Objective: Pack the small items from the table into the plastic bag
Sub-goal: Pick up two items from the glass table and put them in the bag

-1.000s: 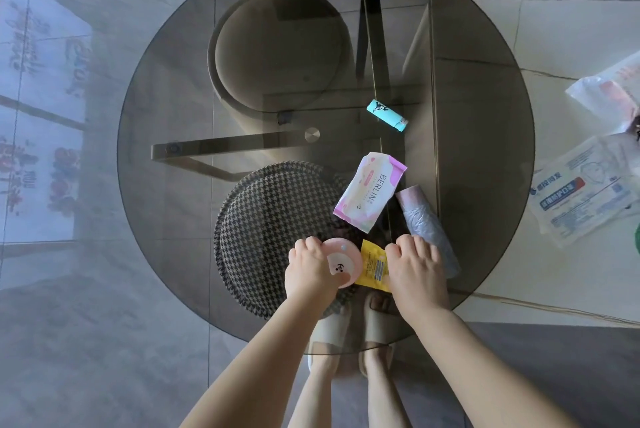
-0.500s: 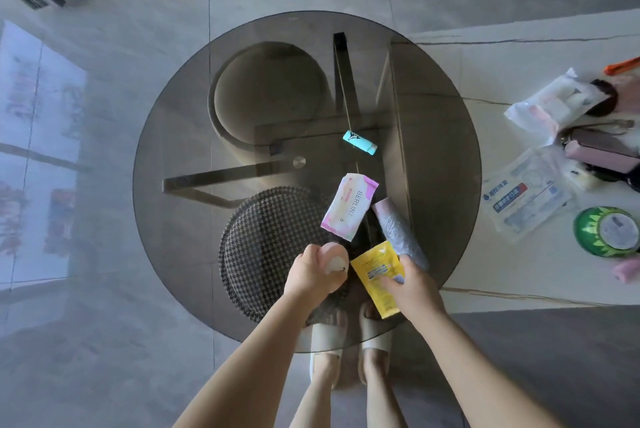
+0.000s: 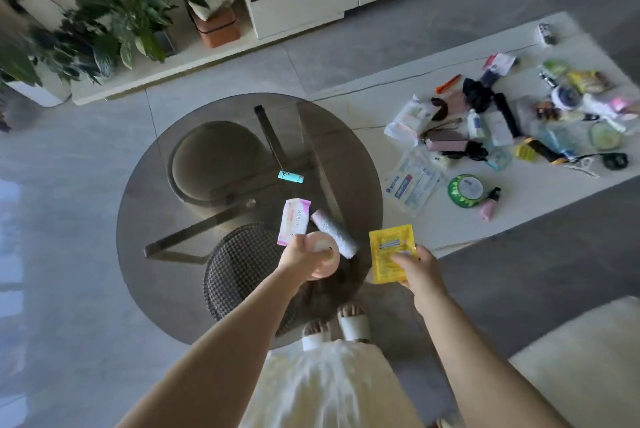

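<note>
Two light items are held above the near edge of the glass table [image 3: 166, 219]: a smooth round pink case [image 3: 323, 256], easily slipped, is enclosed by the left hand [image 3: 301, 254], and a thin, soft yellow sachet [image 3: 389, 251] is pinched at its near edge by the right hand [image 3: 420, 271].

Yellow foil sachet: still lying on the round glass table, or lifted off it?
Lifted. The yellow foil sachet is pinched at its lower right corner by the right hand, held past the smoked glass table's edge.
</note>
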A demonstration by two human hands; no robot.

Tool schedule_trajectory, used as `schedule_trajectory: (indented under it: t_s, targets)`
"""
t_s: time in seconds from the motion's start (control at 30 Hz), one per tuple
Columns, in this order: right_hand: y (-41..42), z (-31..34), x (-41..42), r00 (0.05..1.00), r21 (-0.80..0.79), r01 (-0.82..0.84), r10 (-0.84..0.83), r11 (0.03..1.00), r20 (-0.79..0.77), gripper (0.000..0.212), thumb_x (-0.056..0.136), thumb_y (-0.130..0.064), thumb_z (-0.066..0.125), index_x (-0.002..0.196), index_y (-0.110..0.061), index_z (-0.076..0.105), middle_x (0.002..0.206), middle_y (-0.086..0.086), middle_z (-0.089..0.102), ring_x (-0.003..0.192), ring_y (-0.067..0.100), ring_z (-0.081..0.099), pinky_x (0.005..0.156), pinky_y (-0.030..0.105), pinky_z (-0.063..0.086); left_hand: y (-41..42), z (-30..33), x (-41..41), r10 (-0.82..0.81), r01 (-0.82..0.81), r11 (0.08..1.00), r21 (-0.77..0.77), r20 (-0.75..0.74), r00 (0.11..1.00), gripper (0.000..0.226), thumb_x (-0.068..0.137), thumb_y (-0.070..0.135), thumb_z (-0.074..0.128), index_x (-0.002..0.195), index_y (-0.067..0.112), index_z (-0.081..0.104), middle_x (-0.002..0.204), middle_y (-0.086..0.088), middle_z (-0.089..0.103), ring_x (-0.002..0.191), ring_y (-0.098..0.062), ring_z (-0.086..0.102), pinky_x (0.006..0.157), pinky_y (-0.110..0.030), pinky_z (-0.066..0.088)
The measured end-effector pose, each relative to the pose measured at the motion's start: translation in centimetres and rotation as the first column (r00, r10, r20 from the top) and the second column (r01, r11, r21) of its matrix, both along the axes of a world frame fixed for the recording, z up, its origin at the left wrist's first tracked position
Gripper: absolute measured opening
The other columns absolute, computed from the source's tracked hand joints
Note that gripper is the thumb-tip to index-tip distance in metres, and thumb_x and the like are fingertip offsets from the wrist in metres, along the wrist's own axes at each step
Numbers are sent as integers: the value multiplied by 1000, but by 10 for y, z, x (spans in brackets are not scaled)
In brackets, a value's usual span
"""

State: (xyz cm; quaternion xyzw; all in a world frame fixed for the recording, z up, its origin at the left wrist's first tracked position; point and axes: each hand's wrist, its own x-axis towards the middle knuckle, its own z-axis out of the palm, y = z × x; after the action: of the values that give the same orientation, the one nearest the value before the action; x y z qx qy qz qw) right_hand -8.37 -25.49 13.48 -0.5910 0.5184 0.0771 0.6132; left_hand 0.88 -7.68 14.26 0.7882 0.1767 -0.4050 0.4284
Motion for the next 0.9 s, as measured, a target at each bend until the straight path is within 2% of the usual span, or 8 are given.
schedule_trajectory:
  t_s: [0.1, 0.27, 0.37, 0.43, 0.5, 0.57, 0.73, 0.9]
  targets:
    - [-20, 21, -18, 988, 42, 144, -145, 989, 48, 13, 83, -5, 60, 84, -17, 59, 96, 14, 63, 87, 28, 60, 69, 31, 47, -21, 19, -7, 3, -4, 999, -41, -16, 1000, 47, 79, 15, 75, 118, 10, 48, 100, -4, 51, 100, -25, 56, 91, -47, 54]
    - [-52, 53, -54, 942, 140, 304, -320, 942, 103, 30, 85, -6, 60, 114, -8, 55, 104, 13, 62, 91, 26, 60, 78, 35, 48, -65, 42, -16, -92, 93, 992, -88, 14, 996, 67, 67, 27, 81, 122, 14, 46, 115, -10, 56, 101, -28, 62, 84, -47, 57]
    - [-70, 71, -75, 914, 159, 355, -377, 921, 146, 14, 86, 0, 60, 93, -12, 59, 84, 6, 63, 76, 21, 60, 69, 32, 48, -94, 69, -24, -139, 142, 980, -141, 31, 990, 44, 76, 23, 78, 109, 15, 50, 96, -6, 56, 87, -23, 62, 73, -40, 59]
    - [-86, 82, -92, 883, 174, 403, -431, 899, 185, 18, 85, 3, 60, 84, -14, 59, 79, 5, 63, 72, 20, 60, 66, 30, 48, -118, 82, -30, -199, 203, 961, -188, 40, 979, 38, 79, 19, 76, 108, 14, 52, 94, -3, 58, 89, -24, 62, 68, -36, 58]
    - [-95, 87, -100, 862, 175, 432, -462, 885, 207, 16, 83, 3, 63, 93, -9, 61, 81, 6, 64, 74, 21, 62, 66, 31, 50, -134, 90, -32, -242, 247, 942, -228, 48, 969, 45, 77, 19, 78, 115, 10, 55, 108, -9, 61, 99, -28, 64, 71, -36, 59]
    - [-124, 99, -126, 785, 213, 535, -574, 818, 234, 19, 82, 4, 63, 97, -7, 60, 82, 8, 63, 74, 21, 62, 64, 31, 50, -172, 103, -46, -320, 329, 913, -242, 77, 944, 48, 76, 24, 79, 117, 10, 58, 113, -12, 63, 98, -29, 65, 71, -35, 59]
    - [-177, 108, -163, 690, 261, 636, -687, 726, 228, 11, 87, 1, 60, 90, -9, 58, 83, 10, 61, 71, 19, 58, 61, 28, 49, -244, 118, -71, -430, 446, 851, -278, 118, 895, 36, 81, 26, 73, 111, 7, 63, 93, -11, 63, 63, -17, 54, 45, -19, 43]
    - [-242, 112, -203, 599, 199, 748, -773, 633, 206, 11, 86, 1, 62, 88, -8, 57, 77, 9, 60, 67, 19, 58, 48, 25, 53, -323, 123, -97, -457, 472, 812, -344, 127, 880, 19, 85, 19, 70, 101, 13, 61, 92, -10, 60, 66, -18, 53, 48, -20, 42]
